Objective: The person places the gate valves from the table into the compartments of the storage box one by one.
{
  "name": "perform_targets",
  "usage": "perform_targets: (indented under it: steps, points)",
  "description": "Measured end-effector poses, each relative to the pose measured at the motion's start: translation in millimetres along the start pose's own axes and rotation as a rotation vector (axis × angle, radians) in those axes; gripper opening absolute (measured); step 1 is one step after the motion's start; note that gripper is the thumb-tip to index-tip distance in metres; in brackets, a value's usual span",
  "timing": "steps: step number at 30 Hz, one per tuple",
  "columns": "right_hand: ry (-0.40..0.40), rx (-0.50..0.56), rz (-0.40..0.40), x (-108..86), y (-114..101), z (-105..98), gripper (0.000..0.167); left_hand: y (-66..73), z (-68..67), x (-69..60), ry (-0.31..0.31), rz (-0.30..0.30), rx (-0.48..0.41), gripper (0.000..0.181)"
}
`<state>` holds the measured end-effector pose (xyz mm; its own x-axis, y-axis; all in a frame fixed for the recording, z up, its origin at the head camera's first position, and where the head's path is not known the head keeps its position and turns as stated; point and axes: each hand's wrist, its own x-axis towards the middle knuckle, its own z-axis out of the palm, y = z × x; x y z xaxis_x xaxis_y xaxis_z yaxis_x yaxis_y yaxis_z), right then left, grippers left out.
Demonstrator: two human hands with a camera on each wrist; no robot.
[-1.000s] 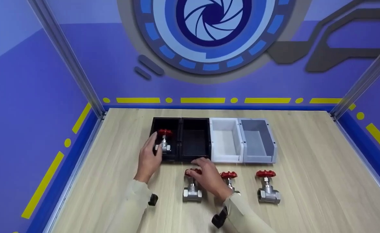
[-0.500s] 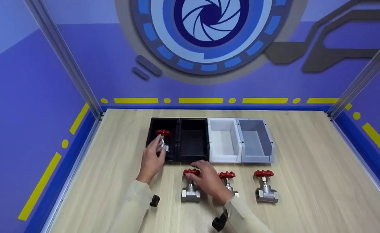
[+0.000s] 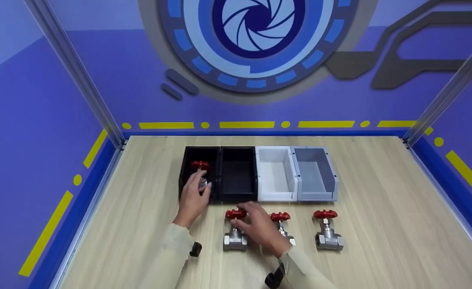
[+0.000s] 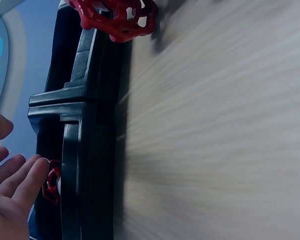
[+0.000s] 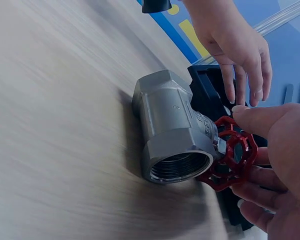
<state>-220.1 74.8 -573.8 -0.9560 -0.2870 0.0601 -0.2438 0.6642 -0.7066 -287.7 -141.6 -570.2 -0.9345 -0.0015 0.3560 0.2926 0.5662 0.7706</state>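
Observation:
In the leftmost black bin [image 3: 185,176], a steel valve with a red handwheel [image 3: 200,165] stands partly hidden by my left hand [image 3: 194,199]. That hand reaches over the bin's front, its fingers loosely extended beside the valve; the left wrist view shows the fingers [image 4: 27,182] fairly straight. My right hand [image 3: 260,224] has thumb and fingers around the red handwheel [image 5: 235,150] of another valve [image 5: 170,125], which lies on the table in front of the bins. Its threaded opening faces the right wrist camera. Behind my right wrist lies a third valve [image 3: 280,217], partly covered.
Right of the leftmost bin stand a second black bin [image 3: 238,196], a white bin [image 3: 276,196] and a grey bin [image 3: 318,196], side by side. Another valve [image 3: 328,239] lies on the wooden table [image 3: 380,224] at the right. Blue printed walls enclose the table.
My left hand has moved slightly right and closer over the valve in the leftmost bin, covering more of its body. The right hand stays at its handwheel. The head view has shifted slightly.

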Motion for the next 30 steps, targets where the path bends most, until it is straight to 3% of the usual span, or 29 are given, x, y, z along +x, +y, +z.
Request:
perform_targets:
  steps: [17, 23, 30]
  points:
    - [-0.044, 0.006, 0.021, -8.1, 2.0, -1.6, 0.070, 7.5, 12.4, -0.3, -0.059, -0.036, -0.003, 0.045]
    - [-0.104, 0.016, 0.026, -11.2, 1.8, -4.3, 0.088, 7.8, 18.1, -0.1, -0.061, -0.027, 0.006, 0.048]
    - [-0.195, -0.030, -0.045, -14.5, 3.3, -7.2, 0.112, 9.5, 24.0, 1.7, -0.044, -0.011, 0.032, 0.049]
